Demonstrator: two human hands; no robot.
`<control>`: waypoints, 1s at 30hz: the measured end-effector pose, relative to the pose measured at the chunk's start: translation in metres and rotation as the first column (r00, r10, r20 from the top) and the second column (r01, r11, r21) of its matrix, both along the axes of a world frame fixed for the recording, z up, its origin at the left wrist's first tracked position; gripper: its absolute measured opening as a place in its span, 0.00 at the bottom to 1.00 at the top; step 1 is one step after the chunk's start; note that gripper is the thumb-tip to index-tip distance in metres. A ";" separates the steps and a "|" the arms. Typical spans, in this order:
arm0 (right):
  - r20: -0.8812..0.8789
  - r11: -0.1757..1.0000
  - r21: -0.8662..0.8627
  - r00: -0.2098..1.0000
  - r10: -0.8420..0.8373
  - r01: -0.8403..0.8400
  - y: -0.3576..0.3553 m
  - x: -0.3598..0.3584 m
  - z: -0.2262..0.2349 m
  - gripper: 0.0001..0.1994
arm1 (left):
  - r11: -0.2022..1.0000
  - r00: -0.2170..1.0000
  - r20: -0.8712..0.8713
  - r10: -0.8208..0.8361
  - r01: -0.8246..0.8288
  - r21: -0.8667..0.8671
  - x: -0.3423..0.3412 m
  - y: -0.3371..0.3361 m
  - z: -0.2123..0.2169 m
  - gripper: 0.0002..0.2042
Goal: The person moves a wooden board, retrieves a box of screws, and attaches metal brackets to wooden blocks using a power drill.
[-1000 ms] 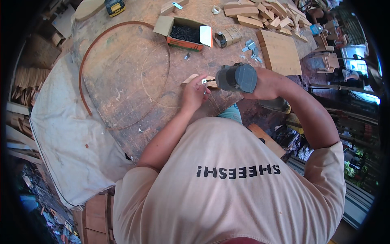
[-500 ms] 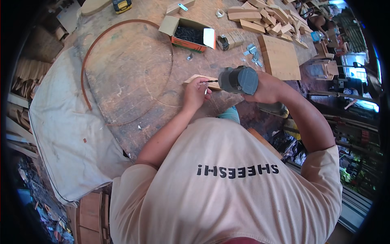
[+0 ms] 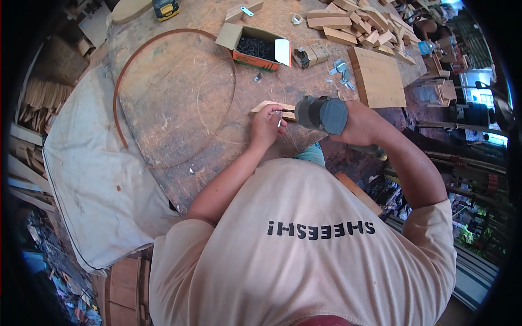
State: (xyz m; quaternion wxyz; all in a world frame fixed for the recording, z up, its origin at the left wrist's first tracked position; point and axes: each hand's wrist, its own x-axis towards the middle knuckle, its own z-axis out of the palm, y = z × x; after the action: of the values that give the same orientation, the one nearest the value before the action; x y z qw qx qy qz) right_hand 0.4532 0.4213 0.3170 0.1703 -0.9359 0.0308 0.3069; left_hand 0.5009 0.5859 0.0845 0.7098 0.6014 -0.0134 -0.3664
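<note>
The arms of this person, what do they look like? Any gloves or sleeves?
No gloves: the left hand and right hand are bare, with no watch or rings that show. Both forearms are bare too. The short sleeves of a beige T-shirt, with dark lettering on it, end above the elbows.

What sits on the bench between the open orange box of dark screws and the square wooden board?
In the head view, between the orange screw box and square wooden board lie a small cardboard box and metal brackets.
</note>
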 end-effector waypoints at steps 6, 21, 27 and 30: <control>0.019 1.000 -0.024 1.000 -0.015 0.015 0.005 -0.006 -0.001 0.19 | 1.000 1.000 -0.003 -0.003 0.003 -0.028 -0.001 0.001 0.000 0.09; 0.048 0.993 -0.040 0.993 -0.112 0.114 0.020 -0.010 0.004 0.16 | 0.999 1.000 -0.002 -0.026 0.026 -0.042 0.001 0.004 0.000 0.11; 0.022 0.996 -0.056 0.997 -0.070 0.071 0.018 -0.004 0.008 0.19 | 0.999 1.000 0.001 -0.029 0.029 -0.032 0.001 0.004 0.001 0.11; -0.019 0.997 0.002 0.996 -0.083 0.083 0.013 0.001 0.008 0.21 | 0.999 1.000 0.002 -0.021 0.021 -0.037 0.001 0.004 0.002 0.10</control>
State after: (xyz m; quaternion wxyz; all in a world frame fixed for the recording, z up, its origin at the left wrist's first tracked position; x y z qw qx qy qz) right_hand 0.4541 0.4340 0.3248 0.1840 -0.9306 0.0706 0.3086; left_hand 0.5019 0.5900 0.0868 0.7169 0.5885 -0.0270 -0.3728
